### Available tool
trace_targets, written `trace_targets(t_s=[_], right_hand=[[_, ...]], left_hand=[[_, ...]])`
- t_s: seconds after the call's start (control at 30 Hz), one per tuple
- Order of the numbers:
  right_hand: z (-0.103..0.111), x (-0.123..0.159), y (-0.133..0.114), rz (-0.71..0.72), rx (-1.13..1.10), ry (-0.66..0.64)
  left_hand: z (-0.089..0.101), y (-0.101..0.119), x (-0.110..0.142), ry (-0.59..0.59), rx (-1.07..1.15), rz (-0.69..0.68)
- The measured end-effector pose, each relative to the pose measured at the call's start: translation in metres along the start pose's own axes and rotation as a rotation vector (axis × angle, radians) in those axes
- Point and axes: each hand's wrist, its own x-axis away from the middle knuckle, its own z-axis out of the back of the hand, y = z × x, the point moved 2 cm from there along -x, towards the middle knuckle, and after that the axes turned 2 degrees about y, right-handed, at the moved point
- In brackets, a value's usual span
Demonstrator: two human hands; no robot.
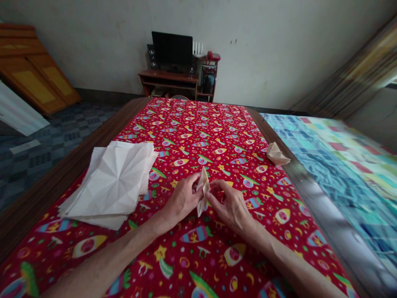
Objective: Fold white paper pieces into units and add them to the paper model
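A small cream folded paper piece (203, 191) stands upright between my two hands over the red patterned tablecloth (204, 136). My left hand (182, 199) pinches its left side with thumb and fingers. My right hand (231, 205) pinches its right side, fingers curled. A stack of creased white paper sheets (111, 184) lies to the left of my left hand. A finished folded paper shape (277, 154) rests near the table's right edge.
The table's dark wooden border (58, 174) shows on the left. A bed with a blue patchwork cover (344, 174) adjoins the right side. A desk with a monitor and speakers (173, 62) stands against the far wall. An orange cabinet (34, 74) is at left.
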Motion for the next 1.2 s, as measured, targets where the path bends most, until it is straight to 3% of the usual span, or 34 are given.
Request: trace_targets(t_s=[0.2, 0.3, 0.77, 0.87, 1.03, 1.2], right_hand=[[0.000, -0.004, 0.002, -0.192, -0.086, -0.054], [-0.002, -0.006, 0.006, -0.221, -0.081, -0.052], [-0.003, -0.008, 0.023, -0.298, -0.160, -0.042], [-0.005, -0.007, 0.025, -0.305, -0.181, -0.066], [-0.009, -0.007, 0.032, -0.326, -0.250, -0.085], [-0.012, -0.006, 0.036, -0.341, -0.301, -0.086]], left_hand=[[-0.002, 0.005, 0.001, 0.098, -0.163, -0.107], [-0.004, 0.003, 0.002, 0.097, -0.167, -0.161], [0.000, 0.004, -0.002, -0.084, -0.132, -0.010], [-0.001, 0.003, -0.001, -0.150, 0.023, 0.045], [-0.005, 0.006, 0.004, -0.228, 0.453, 0.298], [-0.005, 0.011, 0.009, -0.244, 0.607, 0.417]])
